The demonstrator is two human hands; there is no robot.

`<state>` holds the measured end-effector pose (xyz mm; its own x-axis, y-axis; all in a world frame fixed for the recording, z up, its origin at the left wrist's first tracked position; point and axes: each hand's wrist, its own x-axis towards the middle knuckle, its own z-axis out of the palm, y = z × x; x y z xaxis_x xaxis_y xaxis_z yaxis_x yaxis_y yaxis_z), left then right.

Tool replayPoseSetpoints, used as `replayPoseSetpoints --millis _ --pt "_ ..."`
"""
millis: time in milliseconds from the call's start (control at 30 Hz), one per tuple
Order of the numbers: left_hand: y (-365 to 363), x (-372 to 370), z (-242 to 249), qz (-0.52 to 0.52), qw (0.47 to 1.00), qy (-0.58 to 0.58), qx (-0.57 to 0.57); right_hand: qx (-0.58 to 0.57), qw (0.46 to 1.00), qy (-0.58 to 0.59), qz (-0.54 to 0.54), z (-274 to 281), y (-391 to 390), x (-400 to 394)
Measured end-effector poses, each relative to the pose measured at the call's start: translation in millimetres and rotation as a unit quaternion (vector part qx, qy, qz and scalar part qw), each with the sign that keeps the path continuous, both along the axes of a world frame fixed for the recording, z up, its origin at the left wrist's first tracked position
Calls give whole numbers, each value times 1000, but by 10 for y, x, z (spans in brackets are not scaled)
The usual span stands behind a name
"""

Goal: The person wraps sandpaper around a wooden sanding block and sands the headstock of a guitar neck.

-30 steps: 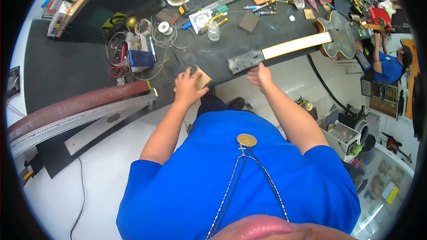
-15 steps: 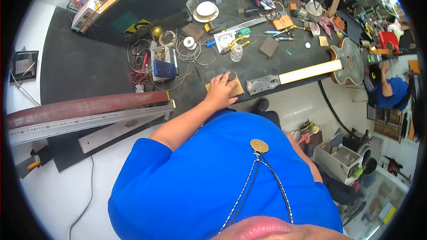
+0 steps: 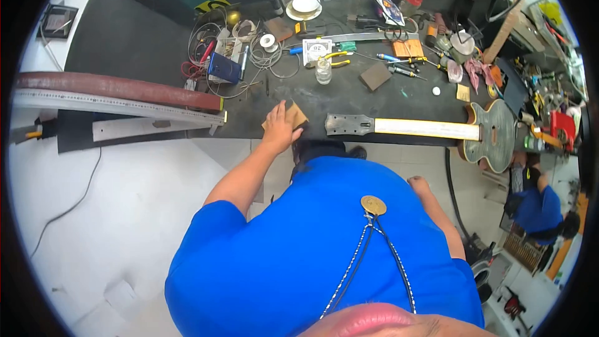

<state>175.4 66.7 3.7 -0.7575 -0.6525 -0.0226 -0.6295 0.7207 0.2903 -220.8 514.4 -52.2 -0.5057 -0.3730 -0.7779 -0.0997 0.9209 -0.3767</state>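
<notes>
My left hand rests on a tan piece of sandpaper near the front edge of the dark workbench. Its fingers are spread a little over the sheet. My right hand hangs beside my body, below the bench edge; its fingers look curled, but what they hold, if anything, is hidden. To the right of the sandpaper lies a guitar, its dark headstock nearest my left hand, its pale neck along the edge and its grey body at the far right.
A glass jar, yellow-handled pliers, a brown block and a blue box stand behind. Long rulers and a red-brown beam extend left. Another person is at the right.
The view has shifted and turned. My left hand stays on the sandpaper, which now shows farther from the headstock. My right hand has come into view beside my body.
</notes>
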Motion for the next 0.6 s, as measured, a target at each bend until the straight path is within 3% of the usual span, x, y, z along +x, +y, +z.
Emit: replayPoseSetpoints --millis 167,267,400,500,600 --pt "168 24 286 35 986 116 -114 59 990 0 129 59 -113 -439" --pt "373 190 7 6 998 -54 -39 18 986 3 163 82 -322 -534" --pt "310 104 63 45 997 -53 -18 -60 981 -7 184 88 -712 -507" --pt "283 172 311 82 996 -8 -19 -44 974 -2 224 204 -972 -410" --pt "288 230 382 85 996 19 -28 -12 968 32 248 -247 -935 -443"
